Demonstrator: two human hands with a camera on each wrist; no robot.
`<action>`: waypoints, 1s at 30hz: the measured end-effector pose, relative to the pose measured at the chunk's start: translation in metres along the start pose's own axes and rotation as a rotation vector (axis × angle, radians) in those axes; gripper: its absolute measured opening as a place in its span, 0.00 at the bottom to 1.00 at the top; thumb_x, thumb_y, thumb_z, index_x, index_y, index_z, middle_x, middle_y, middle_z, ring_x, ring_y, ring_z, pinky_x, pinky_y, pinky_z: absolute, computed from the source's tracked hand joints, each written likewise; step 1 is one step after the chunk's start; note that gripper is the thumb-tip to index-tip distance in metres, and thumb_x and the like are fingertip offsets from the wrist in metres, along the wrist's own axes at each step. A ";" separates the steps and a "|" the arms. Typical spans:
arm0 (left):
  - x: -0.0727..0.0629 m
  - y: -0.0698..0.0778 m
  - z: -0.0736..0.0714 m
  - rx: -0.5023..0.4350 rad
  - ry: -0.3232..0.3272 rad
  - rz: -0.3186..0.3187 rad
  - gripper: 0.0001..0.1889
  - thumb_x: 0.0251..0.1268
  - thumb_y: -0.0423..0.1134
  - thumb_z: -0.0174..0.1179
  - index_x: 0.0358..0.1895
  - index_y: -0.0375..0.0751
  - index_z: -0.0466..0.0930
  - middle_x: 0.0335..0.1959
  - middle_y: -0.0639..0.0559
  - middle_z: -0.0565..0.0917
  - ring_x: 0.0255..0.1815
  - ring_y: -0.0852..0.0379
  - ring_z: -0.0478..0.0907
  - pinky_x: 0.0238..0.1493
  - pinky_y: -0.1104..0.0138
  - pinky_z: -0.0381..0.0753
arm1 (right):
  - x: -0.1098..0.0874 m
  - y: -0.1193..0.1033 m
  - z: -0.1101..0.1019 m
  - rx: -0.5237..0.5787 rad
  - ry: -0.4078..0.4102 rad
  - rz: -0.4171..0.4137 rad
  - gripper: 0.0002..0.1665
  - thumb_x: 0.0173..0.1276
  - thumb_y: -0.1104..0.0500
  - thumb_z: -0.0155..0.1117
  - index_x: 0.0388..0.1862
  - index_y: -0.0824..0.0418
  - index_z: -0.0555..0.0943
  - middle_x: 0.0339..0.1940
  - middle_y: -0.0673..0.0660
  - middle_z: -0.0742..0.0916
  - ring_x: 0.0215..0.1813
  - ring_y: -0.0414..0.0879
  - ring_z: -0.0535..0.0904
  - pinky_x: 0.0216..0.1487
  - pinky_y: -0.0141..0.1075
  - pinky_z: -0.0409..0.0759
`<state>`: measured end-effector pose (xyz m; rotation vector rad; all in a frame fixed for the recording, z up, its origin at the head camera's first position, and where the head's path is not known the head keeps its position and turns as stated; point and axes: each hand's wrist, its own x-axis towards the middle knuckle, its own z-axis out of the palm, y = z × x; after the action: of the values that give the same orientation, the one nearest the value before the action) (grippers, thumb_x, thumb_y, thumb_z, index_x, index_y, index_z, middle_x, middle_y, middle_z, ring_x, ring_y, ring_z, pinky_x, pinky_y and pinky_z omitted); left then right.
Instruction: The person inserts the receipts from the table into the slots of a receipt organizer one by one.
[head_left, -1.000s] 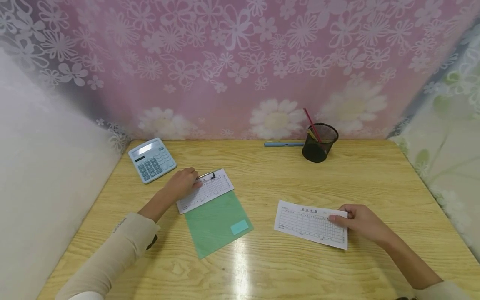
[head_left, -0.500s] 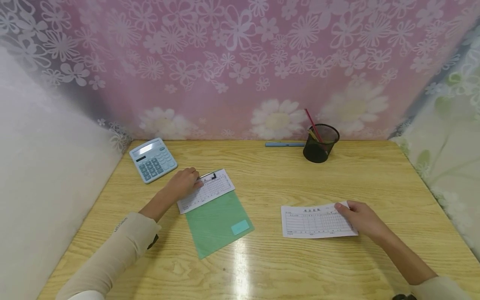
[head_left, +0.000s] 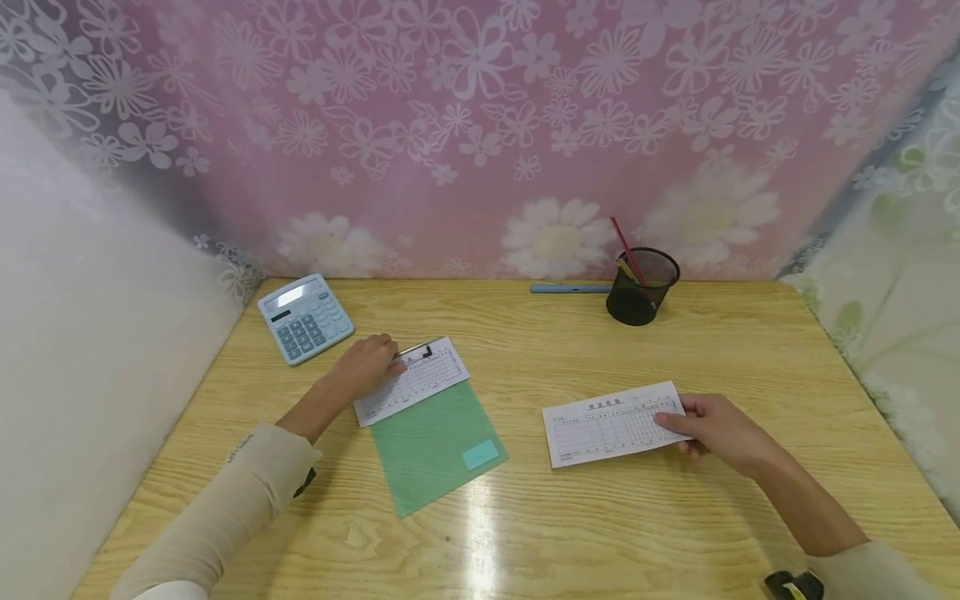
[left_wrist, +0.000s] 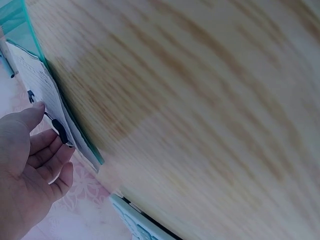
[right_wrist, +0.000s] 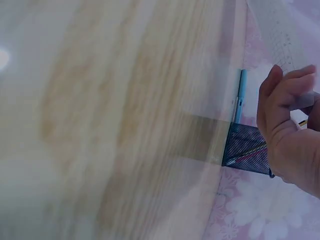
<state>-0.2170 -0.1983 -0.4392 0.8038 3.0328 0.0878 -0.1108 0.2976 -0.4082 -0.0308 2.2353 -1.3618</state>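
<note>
A green clipboard lies on the table, left of centre, with a pale blue label near its lower corner. Printed form slips are under its metal clip. My left hand pinches that clip; in the left wrist view, thumb and fingers of the left hand close around it. To the right, my right hand pinches a printed paper form at its right end, thumb on top. The form is held above the table, tilted up at its right. In the right wrist view, this form shows partly behind the fingers.
A light blue calculator lies beyond my left hand. A black mesh pen cup holding a red pencil stands at the back right, beside a blue pen. The flowered backdrop rises at the table's far edge.
My right hand has turned the paper form, so its right end now sits higher and its left end lower. The form has shifted slightly left. My left hand stays at the clip.
</note>
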 end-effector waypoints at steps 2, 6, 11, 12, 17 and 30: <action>0.000 0.000 0.000 0.004 0.001 -0.002 0.14 0.67 0.45 0.58 0.39 0.35 0.80 0.31 0.48 0.77 0.32 0.53 0.74 0.36 0.59 0.75 | 0.003 -0.005 0.002 0.011 -0.002 -0.016 0.29 0.70 0.50 0.58 0.59 0.71 0.72 0.29 0.51 0.85 0.21 0.38 0.69 0.23 0.34 0.72; 0.001 0.002 0.000 0.017 0.015 0.003 0.14 0.66 0.45 0.59 0.39 0.35 0.80 0.31 0.48 0.78 0.31 0.53 0.74 0.35 0.60 0.75 | 0.010 -0.015 0.008 0.031 -0.030 -0.056 0.26 0.69 0.50 0.59 0.53 0.72 0.75 0.22 0.50 0.80 0.20 0.37 0.69 0.24 0.34 0.72; 0.001 0.002 -0.001 0.059 0.034 0.017 0.14 0.65 0.47 0.60 0.36 0.36 0.80 0.30 0.48 0.78 0.30 0.53 0.75 0.33 0.60 0.75 | 0.024 -0.032 0.018 0.097 -0.067 -0.098 0.26 0.70 0.56 0.59 0.57 0.76 0.71 0.33 0.53 0.86 0.28 0.37 0.79 0.32 0.31 0.81; 0.001 0.002 0.000 0.068 0.034 0.017 0.15 0.65 0.47 0.60 0.36 0.36 0.80 0.30 0.48 0.78 0.30 0.53 0.75 0.32 0.60 0.75 | 0.028 -0.036 0.021 0.109 -0.072 -0.104 0.26 0.70 0.58 0.59 0.57 0.77 0.71 0.36 0.54 0.87 0.29 0.37 0.81 0.33 0.31 0.82; 0.001 0.002 0.001 0.092 0.024 0.002 0.16 0.65 0.50 0.58 0.35 0.38 0.79 0.30 0.49 0.78 0.30 0.52 0.74 0.34 0.57 0.74 | 0.051 -0.055 0.039 0.116 -0.069 -0.118 0.21 0.69 0.60 0.60 0.53 0.75 0.75 0.37 0.56 0.87 0.30 0.39 0.82 0.36 0.33 0.83; 0.004 0.005 0.000 0.108 0.004 -0.010 0.16 0.66 0.48 0.58 0.39 0.35 0.81 0.34 0.46 0.81 0.36 0.49 0.78 0.41 0.55 0.76 | 0.123 -0.091 0.107 0.074 -0.110 -0.072 0.11 0.68 0.65 0.58 0.44 0.74 0.79 0.27 0.57 0.84 0.26 0.40 0.80 0.31 0.30 0.80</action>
<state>-0.2176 -0.1921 -0.4391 0.7952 3.0679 -0.0757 -0.1924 0.1297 -0.4217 -0.1576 2.1101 -1.4436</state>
